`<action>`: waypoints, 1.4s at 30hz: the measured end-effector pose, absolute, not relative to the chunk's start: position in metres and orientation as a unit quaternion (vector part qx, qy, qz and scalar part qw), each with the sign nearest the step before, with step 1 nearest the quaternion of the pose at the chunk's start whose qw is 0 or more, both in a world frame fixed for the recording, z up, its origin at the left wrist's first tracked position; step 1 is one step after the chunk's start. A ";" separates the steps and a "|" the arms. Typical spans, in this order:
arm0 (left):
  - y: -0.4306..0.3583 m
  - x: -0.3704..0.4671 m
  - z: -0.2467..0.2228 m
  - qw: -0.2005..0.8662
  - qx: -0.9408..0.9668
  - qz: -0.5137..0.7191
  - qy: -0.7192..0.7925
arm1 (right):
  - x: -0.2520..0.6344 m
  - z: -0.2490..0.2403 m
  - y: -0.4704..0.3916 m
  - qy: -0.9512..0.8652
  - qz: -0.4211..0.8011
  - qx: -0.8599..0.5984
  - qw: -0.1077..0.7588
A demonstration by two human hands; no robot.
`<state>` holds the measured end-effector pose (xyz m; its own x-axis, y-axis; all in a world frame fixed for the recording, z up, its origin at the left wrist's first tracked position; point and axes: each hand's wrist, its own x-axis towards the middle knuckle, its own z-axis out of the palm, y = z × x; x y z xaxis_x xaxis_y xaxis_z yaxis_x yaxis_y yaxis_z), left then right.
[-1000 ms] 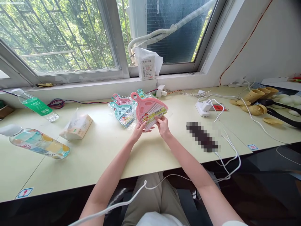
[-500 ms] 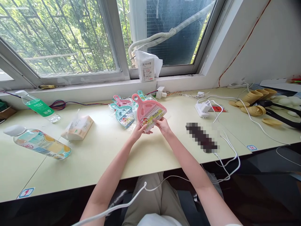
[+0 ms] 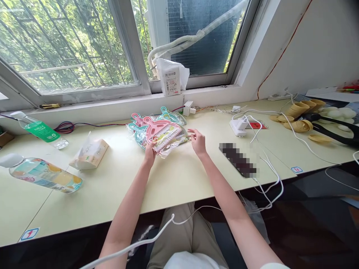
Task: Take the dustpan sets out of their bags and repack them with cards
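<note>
A pink mini dustpan and brush set in clear plastic lies tilted over other wrapped sets on the table. My left hand grips its lower left corner, fingers closed on the edge. Just right of the pack, my right hand is held apart from it, fingers loosely spread with nothing in them. Under and behind the pink set are a teal dustpan set and more pink and teal handles, partly hidden by the wrapping.
On the left lie two drink bottles and a tissue pack. To the right are a blurred phone, a white power strip with cables, and tan cup-like pieces. A box in white plastic stands on the sill.
The pink dustpan set has moved left and down onto the other sets. My right hand has let go of it and shifted right; my left hand still holds it.
</note>
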<state>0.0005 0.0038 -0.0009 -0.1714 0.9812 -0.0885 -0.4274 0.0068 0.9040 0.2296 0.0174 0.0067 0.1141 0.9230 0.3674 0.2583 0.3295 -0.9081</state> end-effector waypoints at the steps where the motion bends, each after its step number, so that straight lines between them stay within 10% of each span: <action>1: 0.006 -0.003 -0.001 0.567 0.298 0.627 0.443 | 0.231 0.008 0.017 -0.640 0.231 -0.491 0.544; 6: 0.008 -0.008 -0.002 0.598 0.280 0.600 0.451 | 0.231 0.006 0.017 -0.753 0.126 -0.457 0.456; 22: -0.019 -0.004 0.006 0.593 0.625 0.341 0.377 | 0.232 -0.017 0.032 -0.603 0.243 -0.450 0.612; 30: -0.021 -0.004 0.016 0.548 0.638 0.377 0.388 | 0.234 -0.031 0.046 -0.533 0.479 -0.410 0.564; 42: -0.022 0.025 0.002 0.404 0.621 0.505 0.443 | 0.250 -0.008 0.034 -0.481 0.507 -0.423 0.577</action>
